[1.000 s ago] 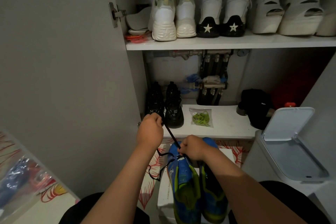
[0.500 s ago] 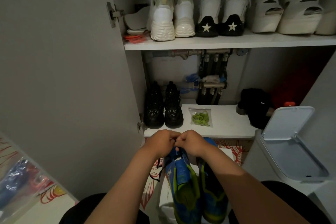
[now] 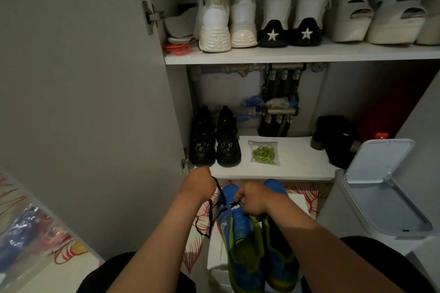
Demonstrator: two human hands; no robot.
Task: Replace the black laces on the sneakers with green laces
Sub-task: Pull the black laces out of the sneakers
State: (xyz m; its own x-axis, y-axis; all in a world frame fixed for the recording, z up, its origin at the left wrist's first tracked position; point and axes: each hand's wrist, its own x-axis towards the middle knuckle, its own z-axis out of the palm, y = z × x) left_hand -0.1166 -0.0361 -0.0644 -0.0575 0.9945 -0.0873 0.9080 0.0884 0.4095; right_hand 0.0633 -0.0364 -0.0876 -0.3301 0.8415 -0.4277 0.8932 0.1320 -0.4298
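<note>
The left hand (image 3: 196, 184) has drawn away from the right, up and to the left. Half a second ago the two fists were knuckle to knuckle over the toe of the shoe. The hands are now apart. The left is closed in a fist around the black lace (image 3: 210, 209), a thin flat cord that runs taut from the fist down to the shoe, with a slack loop dangling below the wrist. The right hand (image 3: 252, 200) has its fingers curled on the front lacing of the left sneaker (image 3: 238, 228), pinching there. Whether it also holds the lace cannot be told.

Both sneakers are blue mesh with lime-green lining and trim. The right sneaker (image 3: 278, 257) lies just beside the left, and both rest toes away on a white cardboard box (image 3: 215, 252).

The green laces (image 3: 263, 153) lie bunched inside a small clear zip bag on the lower shelf (image 3: 297, 162), a matte white board. To their left stands a pair of chunky black boots (image 3: 215, 143), and to the right a soft black fabric item (image 3: 338, 138).

The upper shelf (image 3: 285, 53) carries white chunky-soled trainers (image 3: 226, 24), white high-tops with black heels and stars (image 3: 288, 19), and pale cut-out wedges (image 3: 373, 7).

A smooth white plastic bin (image 3: 381, 188) stands at right with its flat lid raised. At far left a crinkled clear bag (image 3: 23, 233) holds blurred blue and red contents.
</note>
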